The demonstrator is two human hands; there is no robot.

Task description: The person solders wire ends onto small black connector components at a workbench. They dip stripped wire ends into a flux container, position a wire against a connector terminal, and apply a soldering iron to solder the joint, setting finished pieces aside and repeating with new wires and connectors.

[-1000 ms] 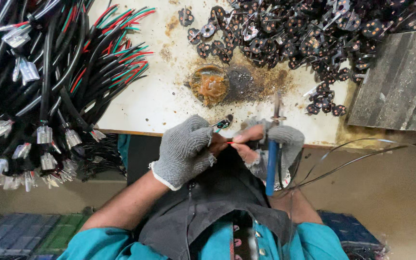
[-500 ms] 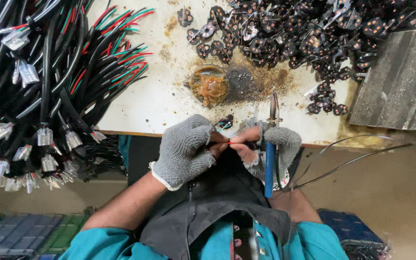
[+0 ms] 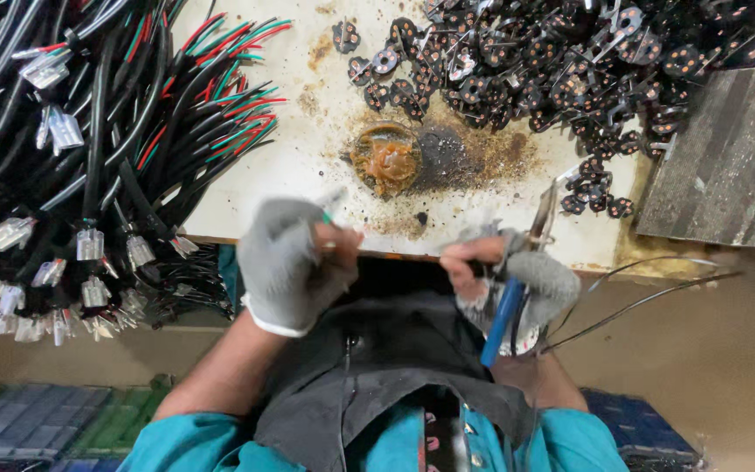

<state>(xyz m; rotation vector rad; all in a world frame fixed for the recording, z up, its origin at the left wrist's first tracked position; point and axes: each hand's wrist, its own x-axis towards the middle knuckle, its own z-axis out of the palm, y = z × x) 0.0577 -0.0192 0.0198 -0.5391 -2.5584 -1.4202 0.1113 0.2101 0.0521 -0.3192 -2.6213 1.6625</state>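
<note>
My left hand (image 3: 286, 262), in a grey knit glove, is blurred at the table's near edge and pinches the end of a thin wire (image 3: 332, 203) with a green tip. My right hand (image 3: 517, 271), also gloved but with bare fingertips, grips a blue-handled soldering iron (image 3: 502, 310) whose metal tip (image 3: 543, 214) points up over the table edge. The two hands are a short way apart. A brown lump of flux (image 3: 386, 157) sits on the stained white table (image 3: 325, 122) just beyond them.
A heap of small black round connector parts (image 3: 570, 61) covers the far right of the table. Bundles of black cables with red and green leads and white plugs (image 3: 89, 114) fill the left. A dark grey slab (image 3: 727, 157) lies at right, and thin wires (image 3: 657, 280) trail beside it.
The hands were together at the table edge and have drawn apart: my left hand moved left with the wire, my right hand shifted right with the soldering iron.
</note>
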